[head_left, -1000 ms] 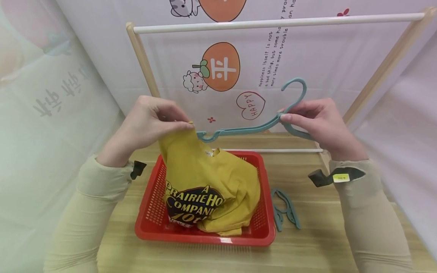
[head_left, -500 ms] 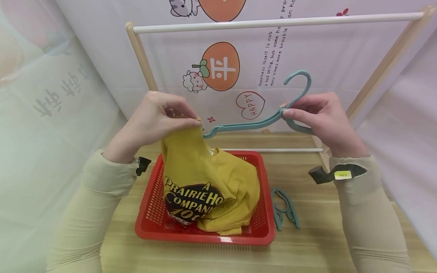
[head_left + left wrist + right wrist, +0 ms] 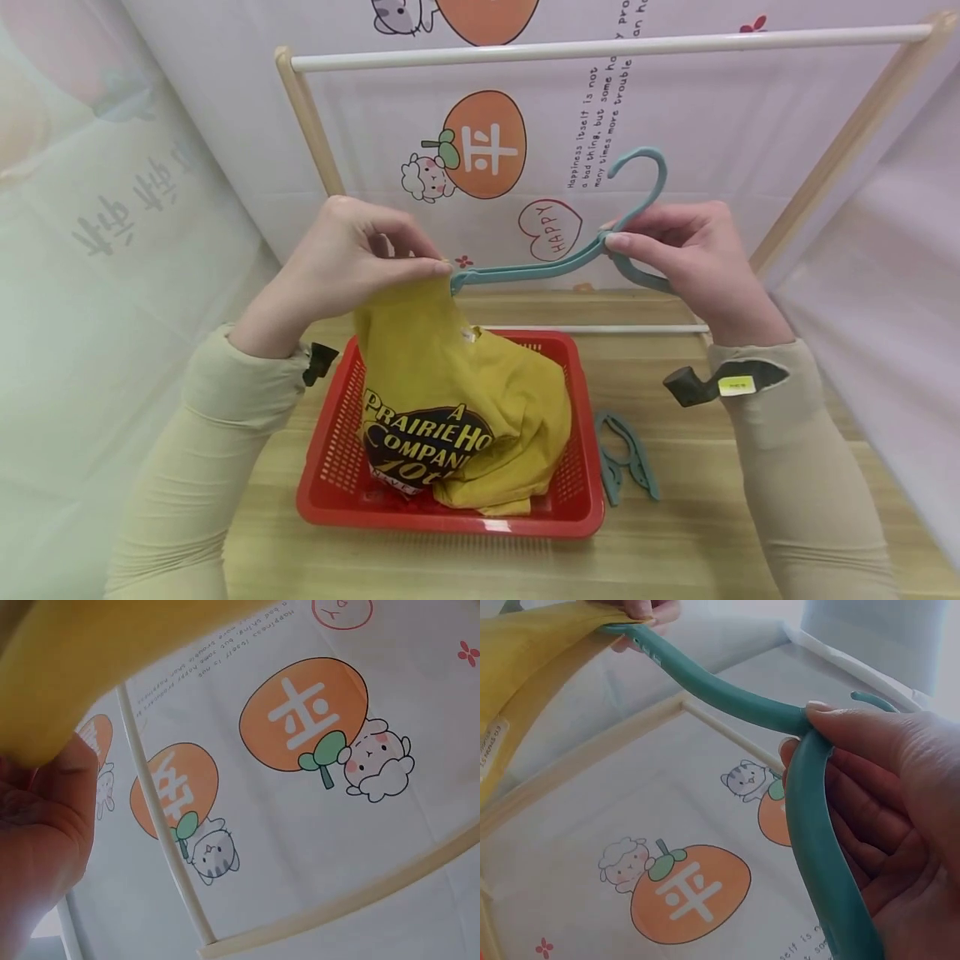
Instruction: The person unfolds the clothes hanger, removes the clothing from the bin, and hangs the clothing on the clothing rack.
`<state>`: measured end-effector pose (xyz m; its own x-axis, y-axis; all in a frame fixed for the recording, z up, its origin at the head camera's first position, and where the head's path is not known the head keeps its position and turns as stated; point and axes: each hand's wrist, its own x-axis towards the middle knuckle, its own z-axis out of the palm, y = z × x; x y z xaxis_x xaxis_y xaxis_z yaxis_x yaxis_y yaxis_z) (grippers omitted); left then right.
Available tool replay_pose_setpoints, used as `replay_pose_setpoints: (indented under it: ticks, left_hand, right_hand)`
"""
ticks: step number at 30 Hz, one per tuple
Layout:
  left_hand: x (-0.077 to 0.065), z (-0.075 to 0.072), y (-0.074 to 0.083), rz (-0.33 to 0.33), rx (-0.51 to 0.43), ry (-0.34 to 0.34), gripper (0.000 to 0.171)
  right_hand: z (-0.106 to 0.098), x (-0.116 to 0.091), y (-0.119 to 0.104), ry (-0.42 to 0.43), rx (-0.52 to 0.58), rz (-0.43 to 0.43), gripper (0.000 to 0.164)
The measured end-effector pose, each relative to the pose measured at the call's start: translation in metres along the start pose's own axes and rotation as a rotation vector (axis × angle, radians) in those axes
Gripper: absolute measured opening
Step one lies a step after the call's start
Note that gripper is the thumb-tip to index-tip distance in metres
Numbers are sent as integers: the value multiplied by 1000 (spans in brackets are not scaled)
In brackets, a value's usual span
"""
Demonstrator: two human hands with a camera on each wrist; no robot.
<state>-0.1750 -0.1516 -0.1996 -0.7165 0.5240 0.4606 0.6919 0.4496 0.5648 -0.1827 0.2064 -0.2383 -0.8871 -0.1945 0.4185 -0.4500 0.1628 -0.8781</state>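
Observation:
A yellow T-shirt [image 3: 420, 367] with dark printed lettering hangs from my left hand [image 3: 367, 258], which pinches it by its upper edge. Its lower part lies bunched in the red basket [image 3: 450, 523]. Between thumb and fingers my right hand [image 3: 690, 258] grips a teal clothes hanger [image 3: 540, 272] at its centre joint, below the hook. The hanger's left arm reaches to the shirt, and its tip is hidden inside the cloth by my left fingertips. In the right wrist view the hanger arm [image 3: 727, 694] runs into the yellow cloth [image 3: 540, 645], where the left fingers [image 3: 637, 607] pinch it.
A folded teal hanger [image 3: 628, 458] lies on the wooden table [image 3: 705, 492], right of the basket. Behind stands a rack with a white top rail [image 3: 525, 54] and wooden posts [image 3: 311, 133]. White printed cloth walls surround the table.
My right hand has risen a little and then come left with the hanger. The hanger's left tip has slid into the shirt. My left hand has shifted slightly right and up with the cloth.

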Motion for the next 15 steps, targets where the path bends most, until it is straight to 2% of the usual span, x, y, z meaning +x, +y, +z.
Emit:
replay_pose_setpoints:
  ticks: [7,10,15]
  left_hand:
    - [7,6,3,33,50,15,7]
    - [10,7,3,44,64,20,8]
    - [15,12,4,17,50,24,8]
  right_hand:
    - [13,2,-11,-4,-118,-30,19]
    - [18,2,-13,-16,-128,-37,18]
    - [26,3,-14,-26,-121,-37,17]
